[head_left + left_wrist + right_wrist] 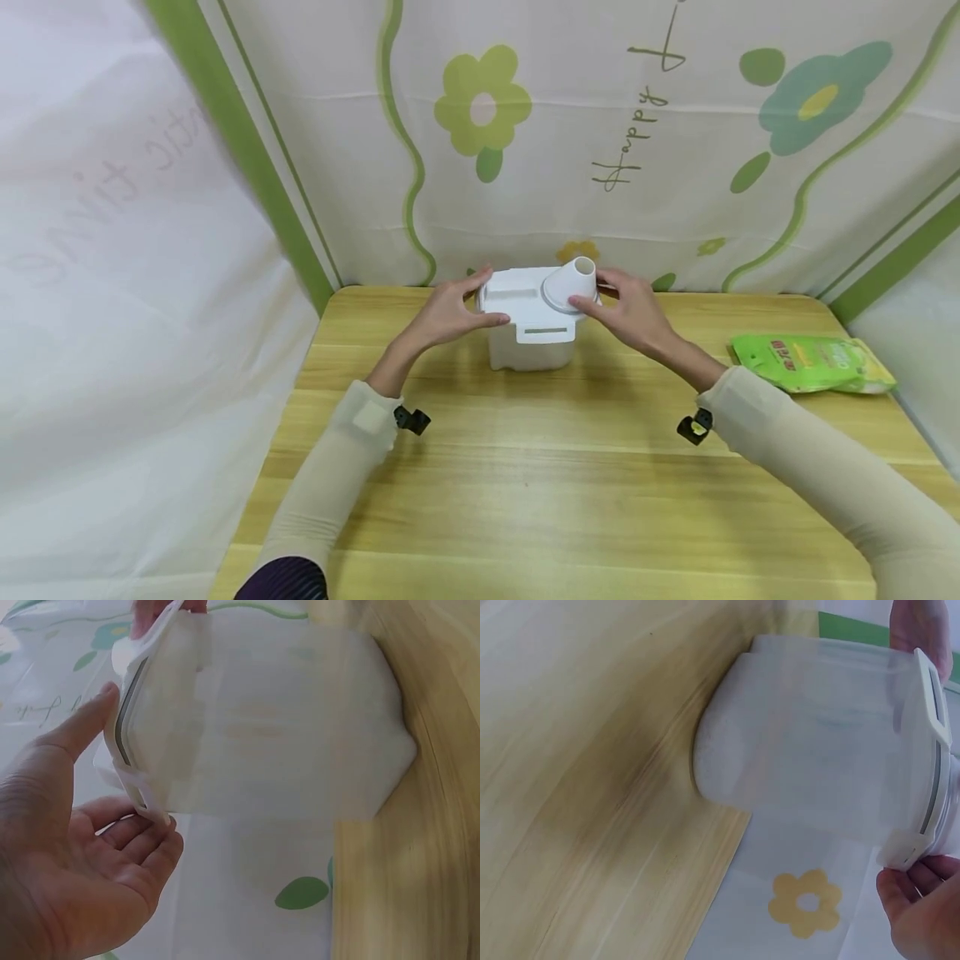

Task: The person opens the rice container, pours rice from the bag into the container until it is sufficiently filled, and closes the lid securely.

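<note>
A clear plastic storage container (530, 354) with a white lid (517, 292) stands upright on the table. A white cone-shaped spout (573, 282) rises from the lid's right half. In the right wrist view, a pale filling lies at the container's bottom (721, 750). My left hand (452, 312) grips the lid's left end, thumb on the near edge; in the left wrist view its curled fingers (142, 840) touch a side latch. My right hand (630, 310) grips the lid's right end, its thumb at the spout's base. In the right wrist view, its fingertips pinch a white latch (904, 849).
Green and yellow packets (813, 363) lie on the wooden table (525, 483) at the right. A white printed cloth (525, 208) hangs right behind the container. More white cloth (135, 333) hangs along the left side.
</note>
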{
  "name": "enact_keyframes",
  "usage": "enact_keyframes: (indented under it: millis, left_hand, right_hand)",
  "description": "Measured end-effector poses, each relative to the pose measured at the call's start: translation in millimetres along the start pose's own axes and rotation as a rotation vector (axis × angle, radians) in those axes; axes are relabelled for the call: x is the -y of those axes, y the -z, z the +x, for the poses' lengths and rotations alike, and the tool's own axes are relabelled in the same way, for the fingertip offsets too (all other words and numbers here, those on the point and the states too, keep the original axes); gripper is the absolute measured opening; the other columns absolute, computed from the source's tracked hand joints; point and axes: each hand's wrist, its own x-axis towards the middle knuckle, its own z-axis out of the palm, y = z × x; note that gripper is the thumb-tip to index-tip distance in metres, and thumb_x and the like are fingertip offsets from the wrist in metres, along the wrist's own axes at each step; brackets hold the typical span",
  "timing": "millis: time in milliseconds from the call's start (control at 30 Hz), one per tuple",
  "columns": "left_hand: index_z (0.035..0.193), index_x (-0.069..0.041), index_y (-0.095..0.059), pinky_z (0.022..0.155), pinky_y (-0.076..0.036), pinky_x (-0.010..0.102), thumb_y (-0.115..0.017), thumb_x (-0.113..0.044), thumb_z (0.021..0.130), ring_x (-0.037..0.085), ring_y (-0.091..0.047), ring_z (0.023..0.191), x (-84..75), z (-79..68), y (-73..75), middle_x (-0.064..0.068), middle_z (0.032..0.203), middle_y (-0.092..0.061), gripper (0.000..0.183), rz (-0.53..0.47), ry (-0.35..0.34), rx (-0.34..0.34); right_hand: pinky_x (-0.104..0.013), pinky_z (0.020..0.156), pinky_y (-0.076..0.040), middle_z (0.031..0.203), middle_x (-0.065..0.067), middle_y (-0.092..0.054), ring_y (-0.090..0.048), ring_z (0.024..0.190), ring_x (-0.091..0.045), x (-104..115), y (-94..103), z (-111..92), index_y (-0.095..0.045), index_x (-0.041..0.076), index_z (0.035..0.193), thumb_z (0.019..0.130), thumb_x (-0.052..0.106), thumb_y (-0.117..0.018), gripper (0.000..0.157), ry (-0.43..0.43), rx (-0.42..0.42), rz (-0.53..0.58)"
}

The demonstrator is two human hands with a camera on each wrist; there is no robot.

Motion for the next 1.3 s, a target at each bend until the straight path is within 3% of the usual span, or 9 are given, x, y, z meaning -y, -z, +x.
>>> enact_keyframes:
  millis: [67, 167, 467, 767, 1033, 1133, 1300]
  left_hand:
    - [0.166, -0.013, -0.034, 0.125, -0.036, 0.045, -0.082, -0.051, 0.091, 0.027, -0.038, 0.155, 1.5, 0.4, 1.2, 0.001, 0.172, -0.032, 0.097, 0.0, -0.001, 0.02]
    - [0.167, -0.015, -0.031, 0.127, -0.032, 0.046, -0.079, -0.051, 0.093, 0.028, -0.033, 0.158, 1.4, 0.6, 2.2, -0.001, 0.173, -0.029, 0.095, 0.011, -0.004, 0.04]
    - [0.169, -0.014, -0.027, 0.129, -0.026, 0.05, -0.076, -0.05, 0.095, 0.029, -0.026, 0.16, -0.6, 0.3, 3.8, 0.001, 0.175, -0.023, 0.096, 0.002, -0.012, 0.073]
    - [0.17, -0.014, -0.024, 0.13, -0.023, 0.05, -0.075, -0.05, 0.097, 0.027, -0.021, 0.162, -2.9, -2.8, 1.3, 0.001, 0.177, -0.019, 0.096, -0.001, -0.035, 0.047]
    - [0.167, -0.009, -0.03, 0.132, -0.016, 0.04, -0.076, -0.045, 0.098, 0.019, -0.016, 0.163, -19.7, -2.5, -0.5, 0.009, 0.176, -0.023, 0.091, 0.156, -0.204, -0.005]
    - [0.166, -0.007, -0.034, 0.132, -0.014, 0.039, -0.078, -0.043, 0.097, 0.018, -0.016, 0.163, -24.7, -2.7, -0.7, 0.011, 0.175, -0.027, 0.088, 0.198, -0.246, -0.006]
    - [0.164, -0.007, -0.038, 0.132, -0.013, 0.04, -0.079, -0.041, 0.097, 0.02, -0.018, 0.163, -27.6, -2.8, -1.7, 0.009, 0.174, -0.029, 0.086, 0.241, -0.269, -0.008]
  right_hand:
    - [-0.053, 0.106, -0.054, 0.129, -0.02, -0.07, -0.067, 0.125, -0.038, 0, -1.1, -2, -0.067, -0.002, 0.135, 0.096, 0.026, -0.082, 0.051, 0.012, -0.019, -0.005]
    - [-0.051, 0.103, -0.055, 0.125, -0.02, -0.071, -0.069, 0.121, -0.038, 0, -2.0, -4, -0.069, -0.003, 0.132, 0.095, 0.023, -0.083, 0.048, 0.022, -0.037, -0.012]
    - [-0.055, 0.104, -0.054, 0.125, -0.023, -0.07, -0.068, 0.121, -0.041, -2, -0.8, -5, -0.069, -0.006, 0.131, 0.094, 0.018, -0.084, 0.047, 0.034, -0.041, 0.02]
    - [-0.053, 0.112, -0.049, 0.142, -0.021, -0.065, -0.06, 0.133, -0.039, -16, 8.6, -8, -0.057, -0.002, 0.148, 0.093, 0.017, -0.084, 0.064, -0.005, 0.066, 0.096]
    - [-0.024, 0.108, -0.051, 0.148, -0.027, -0.057, -0.058, 0.134, -0.041, -32, 13.8, -11, -0.048, -0.005, 0.154, 0.087, 0.0, -0.086, 0.077, 0.001, 0.131, 0.247]
    - [-0.024, 0.107, -0.052, 0.149, -0.027, -0.057, -0.061, 0.133, -0.033, -36, 14.1, -12, -0.05, -0.007, 0.152, 0.086, -0.002, -0.087, 0.076, -0.012, 0.13, 0.274]
    - [-0.035, 0.107, -0.053, 0.147, -0.027, -0.058, -0.064, 0.127, -0.015, -41, 14.0, -11, -0.053, -0.008, 0.149, 0.084, -0.005, -0.086, 0.073, -0.009, 0.13, 0.292]
